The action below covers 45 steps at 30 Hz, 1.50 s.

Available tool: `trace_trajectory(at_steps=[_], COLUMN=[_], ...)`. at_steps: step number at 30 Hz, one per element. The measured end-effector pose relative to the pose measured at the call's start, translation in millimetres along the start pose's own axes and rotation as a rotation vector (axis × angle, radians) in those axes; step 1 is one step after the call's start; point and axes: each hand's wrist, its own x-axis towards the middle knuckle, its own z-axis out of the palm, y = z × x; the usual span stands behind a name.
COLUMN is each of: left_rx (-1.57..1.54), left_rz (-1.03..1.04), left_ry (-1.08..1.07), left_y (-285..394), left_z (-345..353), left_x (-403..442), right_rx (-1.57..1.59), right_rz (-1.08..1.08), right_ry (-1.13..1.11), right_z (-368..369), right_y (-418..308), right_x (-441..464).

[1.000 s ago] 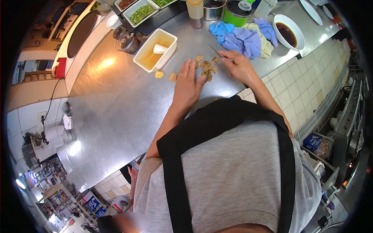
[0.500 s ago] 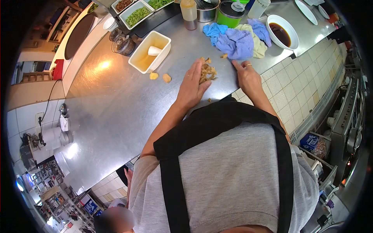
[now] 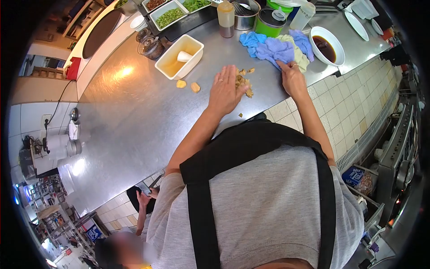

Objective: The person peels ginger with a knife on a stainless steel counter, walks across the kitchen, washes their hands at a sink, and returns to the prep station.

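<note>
My left hand lies on the steel counter with its fingers stretched out, its edge against a small pile of brown peelings. My right hand is closed at the counter's edge beside a purple cloth; what its fingers hold, if anything, is too small to name. Two pale yellow peeled pieces, one left of the other, sit below a white rectangular tub of yellowish liquid with a white object in it. A single scrap lies near the front edge.
A white bowl of dark liquid stands right of the cloths. Behind are a sauce bottle, a green container, a steel pot, jars and trays of chopped greens. At lower left, another person's hands hold a phone.
The knife seen earlier in my right hand no longer shows, and that hand has moved right to the cloths. My left hand has shifted slightly right, against the peelings.
</note>
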Motion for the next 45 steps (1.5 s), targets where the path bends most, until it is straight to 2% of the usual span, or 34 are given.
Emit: trace_trajectory(at_steps=[2,5,8,11,14,20,23,26,29,32,33,35,37,39,40,43,45], left_rx=[-0.177,-0.384,-0.443,-0.427,-0.318,-0.102,-0.095,-0.225,-0.482,-0.808,-0.986,-1.345,-1.597,-1.730,-1.795,-1.934,-2.091], left_rz=[0.085,-0.005,-0.081,-0.120,-0.036,0.114,0.168,0.169,-0.032,-0.252,-0.296,-0.377,-0.418,-0.567,-0.643,-0.844,-0.870], left_ry=[-0.073,-0.045,0.093,0.101,0.130,0.019,-0.065,-0.079,-0.041,0.240,0.248,0.270,-0.009,-0.212,-0.320,-0.280,-0.231], left_y=[5,8,2,1,-5,-4,6,9,12,15,18,28,41,60,66,55,50], left_z=[-8,-18,-21,-21,-10,11,12,13,4,-19,-28,-43,-50,-45,-39,16,44], left_x=[-6,-19,-27,-30,-19,18,20,9,-6,-28,-40,-69,-102,-123,-130,-143,-138], right_rx=[-0.046,-0.012,0.025,-0.001,-0.077,-0.090,-0.055,0.003,0.031,0.090,0.115,0.188,0.208,0.169,0.162,0.125,0.087], right_rz=[0.035,0.007,-0.040,-0.024,0.003,0.039,0.012,-0.066,-0.135,-0.261,-0.305,-0.365,-0.379,-0.343,-0.393,-0.511,-0.557], right_ry=[-0.008,-0.011,-0.034,-0.084,-0.108,-0.166,-0.197,-0.156,-0.177,-0.247,-0.275,-0.185,-0.121,-0.076,-0.040,-0.005,-0.054], right_z=[-6,-14,-6,-2,-12,-22,-11,5,5,7,8,9,12,17,21,30,27], right_y=[-4,-28,-38,-41,-38,-38,-51,-59,-72,-69,-65,-55,-50,-48,-49,-53,-57], right_x=[0,-19,-32,-31,-30,-44,-39,-28,-22,-17,-15,-3,10,20,22,14,8])
